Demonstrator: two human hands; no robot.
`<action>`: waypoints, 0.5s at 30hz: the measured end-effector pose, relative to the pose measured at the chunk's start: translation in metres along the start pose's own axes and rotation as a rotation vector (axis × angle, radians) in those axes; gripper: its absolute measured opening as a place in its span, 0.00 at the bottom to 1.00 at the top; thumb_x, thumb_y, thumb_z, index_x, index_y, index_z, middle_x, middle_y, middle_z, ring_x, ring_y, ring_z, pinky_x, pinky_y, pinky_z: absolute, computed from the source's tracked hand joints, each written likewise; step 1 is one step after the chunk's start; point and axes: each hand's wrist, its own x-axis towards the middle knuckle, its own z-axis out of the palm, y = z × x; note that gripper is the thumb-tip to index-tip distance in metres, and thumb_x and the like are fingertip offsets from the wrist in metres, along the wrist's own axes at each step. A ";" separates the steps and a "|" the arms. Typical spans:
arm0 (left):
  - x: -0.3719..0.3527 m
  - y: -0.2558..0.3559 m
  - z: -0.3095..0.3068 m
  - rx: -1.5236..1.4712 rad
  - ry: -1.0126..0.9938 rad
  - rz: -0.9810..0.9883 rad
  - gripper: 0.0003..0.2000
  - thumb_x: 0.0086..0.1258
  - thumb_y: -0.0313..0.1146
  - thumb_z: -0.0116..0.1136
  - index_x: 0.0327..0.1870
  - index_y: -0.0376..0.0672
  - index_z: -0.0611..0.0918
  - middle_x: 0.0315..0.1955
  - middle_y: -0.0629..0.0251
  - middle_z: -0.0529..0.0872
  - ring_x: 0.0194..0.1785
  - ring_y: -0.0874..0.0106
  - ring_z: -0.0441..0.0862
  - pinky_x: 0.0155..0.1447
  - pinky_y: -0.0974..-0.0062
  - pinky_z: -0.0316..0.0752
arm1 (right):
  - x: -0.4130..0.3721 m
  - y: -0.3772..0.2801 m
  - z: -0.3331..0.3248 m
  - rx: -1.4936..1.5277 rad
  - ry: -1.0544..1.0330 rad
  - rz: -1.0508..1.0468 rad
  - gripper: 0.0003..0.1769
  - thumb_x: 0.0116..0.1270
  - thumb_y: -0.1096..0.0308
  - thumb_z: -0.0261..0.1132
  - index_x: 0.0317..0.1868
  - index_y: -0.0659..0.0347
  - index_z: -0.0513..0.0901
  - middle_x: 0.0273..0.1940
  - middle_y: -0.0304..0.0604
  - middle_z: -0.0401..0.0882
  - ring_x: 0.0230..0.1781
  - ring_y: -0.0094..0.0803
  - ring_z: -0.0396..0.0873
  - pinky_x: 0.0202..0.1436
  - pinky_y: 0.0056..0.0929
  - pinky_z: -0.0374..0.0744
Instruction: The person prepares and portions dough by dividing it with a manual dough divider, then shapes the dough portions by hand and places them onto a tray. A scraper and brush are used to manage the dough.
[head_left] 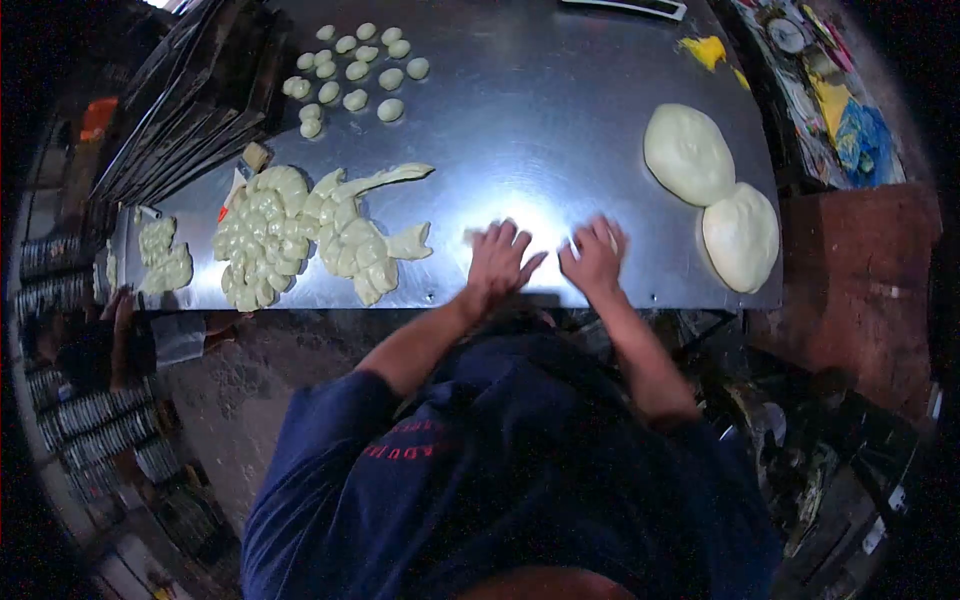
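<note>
Cut dough (262, 235): my landmark, a lumpy mass on the metal table (520, 110); a second lumpy mass (352, 245) touches its right side.
Palm work: I judge the step in hand to be shaping small dough pieces beneath both hands.
Left hand (497, 262): right of the cut dough and apart from it; the thumb stands out from bent fingers. I cannot tell whether they close on the pale bit (469, 236) showing at their outer side.
Right hand (595, 258): farther right of the cut dough; fingers bent and blurred, a pale sliver (620, 240) beside them. Again, I cannot tell whether they clamp it.
Pressure: to my eye, the next move calls for light, even palms, keeping both pieces on the metal.
Dough balls (356, 71): loosely spaced beyond the cut dough, slightly to its right.
Large rounds (690, 155): two, touching each other, far right of the cut dough.
Under the palms: hidden from me; I take the pale bits for dough, but their shape is covered.
Dim side: left of the cut dough, another person's arm (122, 345) is hard to make out.
</note>
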 end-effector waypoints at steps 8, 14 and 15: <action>-0.019 -0.049 -0.011 0.074 -0.114 -0.223 0.12 0.63 0.42 0.60 0.39 0.43 0.82 0.40 0.59 0.80 0.47 0.58 0.75 0.49 0.55 0.70 | -0.006 0.065 -0.018 -0.246 0.176 -0.031 0.07 0.59 0.69 0.61 0.37 0.61 0.75 0.41 0.51 0.72 0.44 0.51 0.72 0.48 0.55 0.69; 0.045 -0.015 0.007 0.060 0.059 0.000 0.09 0.66 0.38 0.56 0.33 0.42 0.80 0.39 0.59 0.77 0.47 0.58 0.74 0.49 0.58 0.68 | 0.056 -0.020 0.022 -0.072 0.072 -0.074 0.06 0.53 0.69 0.64 0.33 0.54 0.77 0.42 0.46 0.73 0.47 0.48 0.72 0.46 0.51 0.69; 0.052 -0.031 -0.005 0.106 0.043 0.004 0.09 0.67 0.38 0.55 0.34 0.42 0.80 0.39 0.59 0.78 0.46 0.59 0.74 0.49 0.58 0.68 | 0.067 -0.003 0.022 -0.117 0.074 -0.050 0.07 0.54 0.67 0.64 0.34 0.55 0.77 0.42 0.47 0.73 0.46 0.50 0.73 0.46 0.53 0.69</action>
